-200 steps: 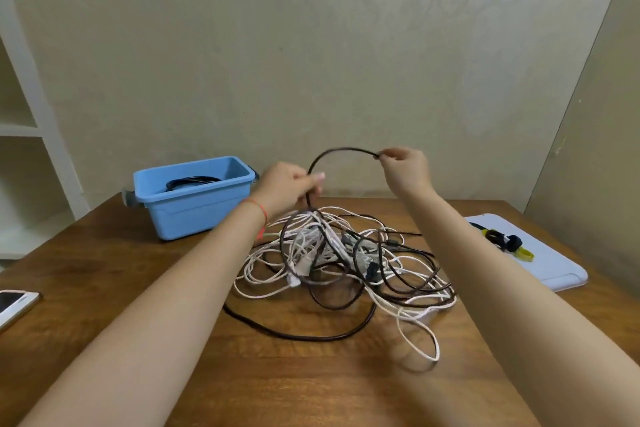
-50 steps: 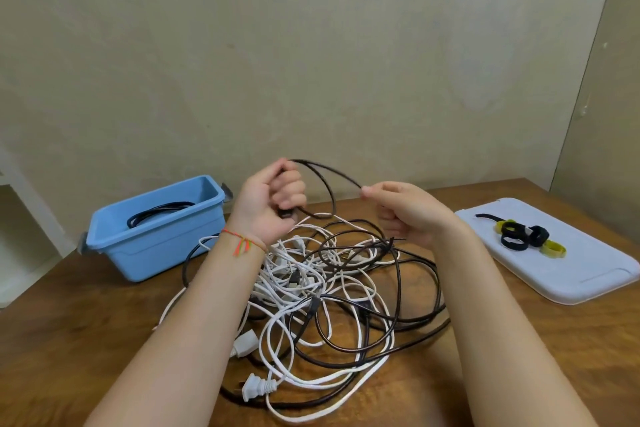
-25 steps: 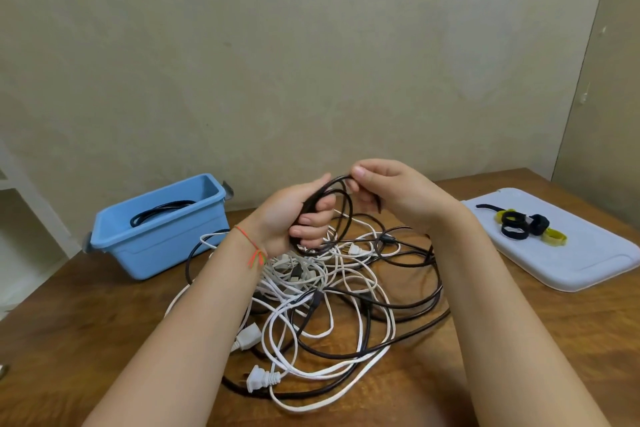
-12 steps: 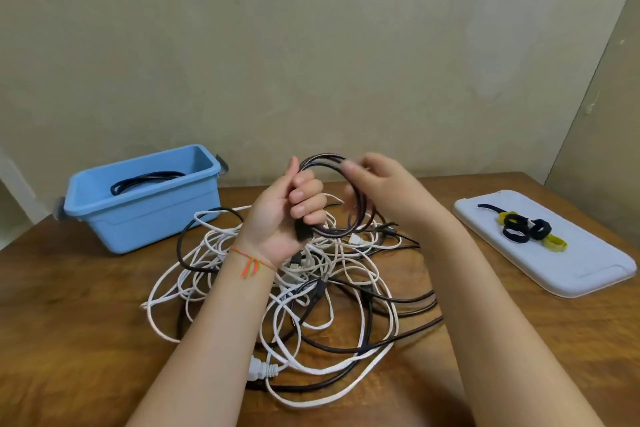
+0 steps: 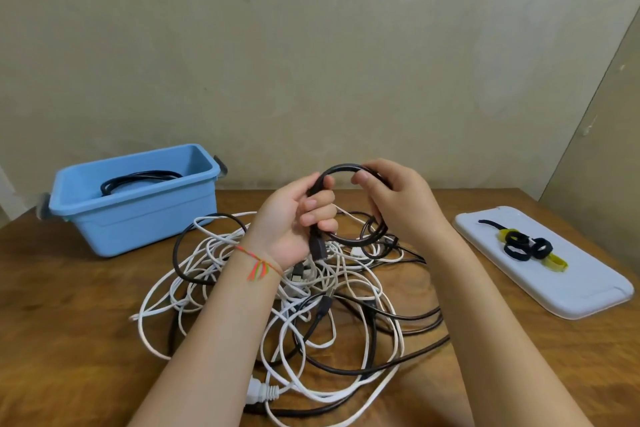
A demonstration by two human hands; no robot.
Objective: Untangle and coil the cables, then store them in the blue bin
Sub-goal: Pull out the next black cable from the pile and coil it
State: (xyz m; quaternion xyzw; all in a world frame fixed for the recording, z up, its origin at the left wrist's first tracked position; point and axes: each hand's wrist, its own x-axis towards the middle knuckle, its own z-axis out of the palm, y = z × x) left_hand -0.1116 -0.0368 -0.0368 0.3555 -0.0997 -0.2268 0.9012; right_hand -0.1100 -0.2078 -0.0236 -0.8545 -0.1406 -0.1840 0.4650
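- Left hand (image 5: 294,218) curled round one side of a small coil of thin black round cable (image 5: 349,204), plug end hanging down below the fist.
- Right hand (image 5: 398,204) pinching the top of that same coil at about 1 o'clock, thumb in front, fingers behind (fingertips mostly hidden).
- Coil held upright in the air at centre, directly above the tangled heap of white and black cables (image 5: 311,305) on the brown wooden table (image 5: 69,322).
- Judged as mid-coiling: black slack runs from the coil's lower edge down into the heap toward 5 o'clock, so more loops to gather, right hand being the nearer to that slack.
- Open rectangular blue plastic bin (image 5: 138,204) at 10 o'clock from the hands, nearer the left hand, with one black coil already inside.
- Flat white plastic lid (image 5: 571,288) at 3 o'clock, carrying small black and yellow strap ties (image 5: 526,246), nearer the right hand.
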